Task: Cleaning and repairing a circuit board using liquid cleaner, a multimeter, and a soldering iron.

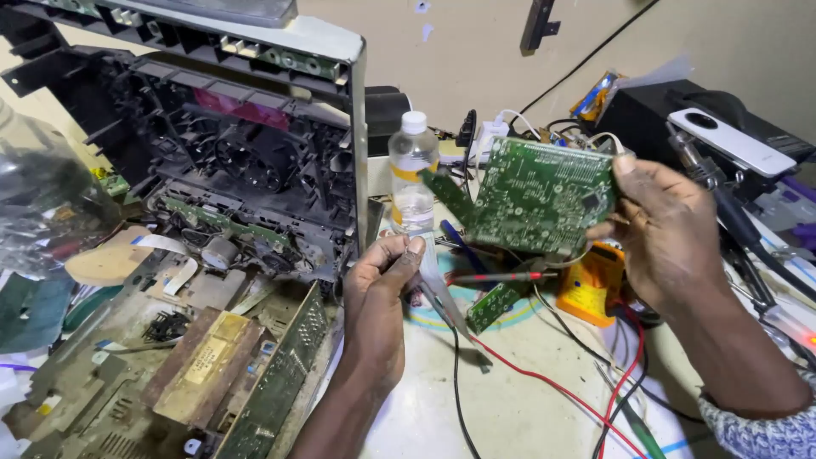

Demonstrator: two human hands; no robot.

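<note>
Green board held up, right of centre; probes pinched at centre.

The flat green printed circuit board [541, 195] is raised above the bench, tilted, solder side to the camera. The right hand [667, 234] clamps its right edge, thumb on top, wrist bent inward. The left hand [382, 293], forearm rising from the bottom edge, has fingers closed on thin red and black meter probes [442, 297]. Behind stands a clear plastic bottle [412, 170]; upper left, a black opened chassis [229, 144].

Clear plastic bottle [412, 170], white phone [731, 142], opened black chassis [246, 161] on workbench
</note>
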